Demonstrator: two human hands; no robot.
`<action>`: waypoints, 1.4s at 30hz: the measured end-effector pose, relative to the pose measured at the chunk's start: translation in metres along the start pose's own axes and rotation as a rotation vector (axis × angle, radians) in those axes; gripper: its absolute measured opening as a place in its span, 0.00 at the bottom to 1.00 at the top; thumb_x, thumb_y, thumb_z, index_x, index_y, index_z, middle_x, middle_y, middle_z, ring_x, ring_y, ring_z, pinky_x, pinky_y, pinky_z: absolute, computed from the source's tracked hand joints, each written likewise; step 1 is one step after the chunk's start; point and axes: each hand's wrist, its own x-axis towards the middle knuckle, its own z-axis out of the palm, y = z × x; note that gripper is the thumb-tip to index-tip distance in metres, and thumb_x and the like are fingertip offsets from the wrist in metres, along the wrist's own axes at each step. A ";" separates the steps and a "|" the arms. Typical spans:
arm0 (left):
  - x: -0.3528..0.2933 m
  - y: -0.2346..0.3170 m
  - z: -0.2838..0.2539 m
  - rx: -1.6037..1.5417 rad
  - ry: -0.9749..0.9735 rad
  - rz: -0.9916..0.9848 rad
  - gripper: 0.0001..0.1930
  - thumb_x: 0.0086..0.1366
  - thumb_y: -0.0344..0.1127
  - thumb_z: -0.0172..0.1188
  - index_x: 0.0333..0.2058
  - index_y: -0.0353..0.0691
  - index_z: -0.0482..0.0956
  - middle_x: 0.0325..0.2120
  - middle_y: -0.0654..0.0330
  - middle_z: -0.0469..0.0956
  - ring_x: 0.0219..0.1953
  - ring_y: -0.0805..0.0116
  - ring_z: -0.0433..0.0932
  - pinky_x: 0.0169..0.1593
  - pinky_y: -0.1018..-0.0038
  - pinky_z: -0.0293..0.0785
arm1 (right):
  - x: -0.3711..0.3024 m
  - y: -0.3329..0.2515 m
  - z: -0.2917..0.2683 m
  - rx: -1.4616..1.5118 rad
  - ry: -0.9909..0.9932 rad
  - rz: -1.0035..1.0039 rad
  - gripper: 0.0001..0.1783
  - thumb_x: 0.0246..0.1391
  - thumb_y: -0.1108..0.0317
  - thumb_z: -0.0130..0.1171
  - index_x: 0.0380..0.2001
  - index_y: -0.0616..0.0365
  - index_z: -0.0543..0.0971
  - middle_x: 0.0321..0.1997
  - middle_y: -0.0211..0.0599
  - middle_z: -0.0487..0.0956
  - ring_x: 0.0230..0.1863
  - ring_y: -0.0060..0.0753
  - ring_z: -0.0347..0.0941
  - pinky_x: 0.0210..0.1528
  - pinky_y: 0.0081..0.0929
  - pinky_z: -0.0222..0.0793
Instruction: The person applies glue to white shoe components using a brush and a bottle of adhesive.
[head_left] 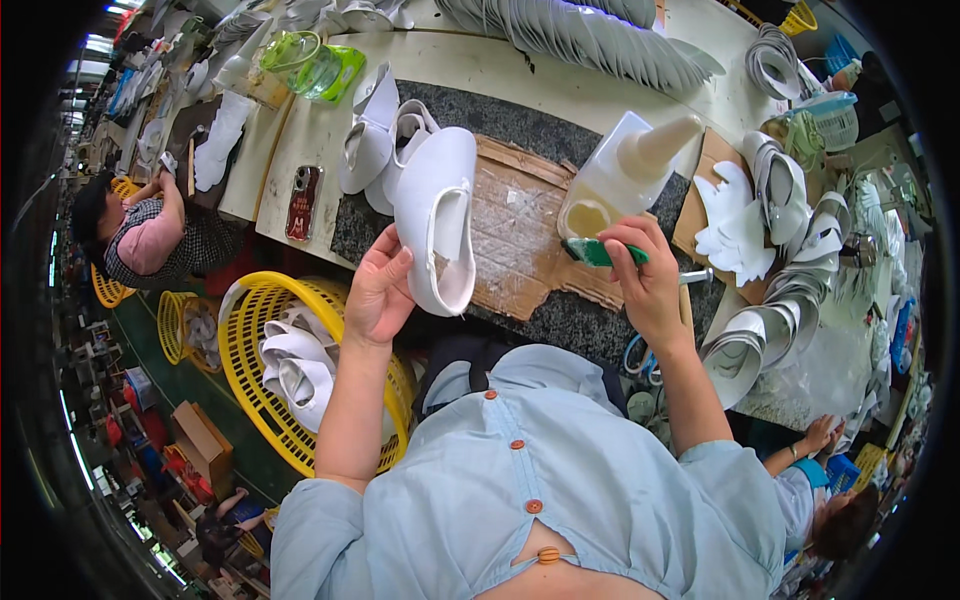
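My left hand (375, 292) is closed on a white shoe upper (425, 190), with thumb and fingers at its side edge. The upper hangs tilted over the worktable, its foot opening turned toward the right. In my right hand (648, 280) is a green-handled brush (597, 252), gripped between thumb and fingers. The brush head is at the near rim of a translucent white plastic bottle (640, 150), which lies tilted. Yellowish liquid shows through its cut opening. Beneath lies a worn cardboard sheet (510, 240) with white smears.
More white uppers (368, 150) stand at the back left, near a phone (303, 203) and a green cup (312, 68). Stacked white pieces (770, 320) line the right side, by a hammer (697, 275). A yellow basket (235, 350) holds uppers. Co-workers (150, 225) sit nearby.
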 end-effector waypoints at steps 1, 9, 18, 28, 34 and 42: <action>-0.007 -0.005 0.001 -0.019 -0.024 -0.012 0.22 0.61 0.23 0.57 0.53 0.38 0.64 0.49 0.58 0.73 0.52 0.66 0.73 0.57 0.67 0.70 | 0.003 -0.001 0.004 -0.136 0.013 -0.233 0.08 0.58 0.71 0.54 0.40 0.58 0.78 0.37 0.37 0.75 0.26 0.28 0.73 0.28 0.20 0.69; -0.029 -0.027 0.032 0.040 -0.031 -0.062 0.22 0.60 0.23 0.57 0.54 0.35 0.65 0.49 0.56 0.73 0.51 0.66 0.74 0.57 0.68 0.70 | 0.009 -0.032 0.054 -0.898 -0.463 -0.464 0.38 0.48 0.70 0.55 0.64 0.39 0.58 0.25 0.33 0.71 0.19 0.33 0.73 0.18 0.31 0.65; -0.026 -0.019 0.012 0.064 0.055 -0.032 0.22 0.56 0.21 0.52 0.52 0.33 0.65 0.44 0.55 0.74 0.41 0.67 0.77 0.47 0.73 0.74 | 0.013 -0.026 0.056 -1.035 -0.673 -0.746 0.40 0.51 0.68 0.53 0.67 0.36 0.54 0.30 0.35 0.73 0.24 0.30 0.75 0.22 0.26 0.66; -0.026 -0.020 0.001 0.051 0.038 -0.007 0.26 0.51 0.19 0.50 0.52 0.34 0.64 0.42 0.49 0.74 0.40 0.61 0.79 0.33 0.73 0.82 | 0.019 0.069 -0.009 -0.240 0.097 -0.207 0.08 0.52 0.69 0.61 0.36 0.58 0.80 0.35 0.40 0.79 0.34 0.39 0.76 0.37 0.29 0.71; -0.015 -0.031 0.001 -0.016 0.015 -0.030 0.29 0.50 0.19 0.49 0.55 0.35 0.62 0.49 0.48 0.71 0.50 0.58 0.74 0.31 0.69 0.83 | 0.012 0.076 -0.008 -0.168 0.353 -0.284 0.08 0.55 0.67 0.59 0.34 0.61 0.80 0.28 0.35 0.79 0.28 0.27 0.75 0.30 0.25 0.68; -0.004 -0.036 0.012 -0.116 -0.121 -0.060 0.30 0.49 0.20 0.47 0.55 0.35 0.62 0.48 0.46 0.69 0.41 0.61 0.73 0.25 0.76 0.78 | 0.011 0.024 -0.001 0.620 0.123 0.209 0.15 0.62 0.60 0.53 0.37 0.61 0.78 0.19 0.26 0.75 0.19 0.12 0.69 0.18 0.10 0.61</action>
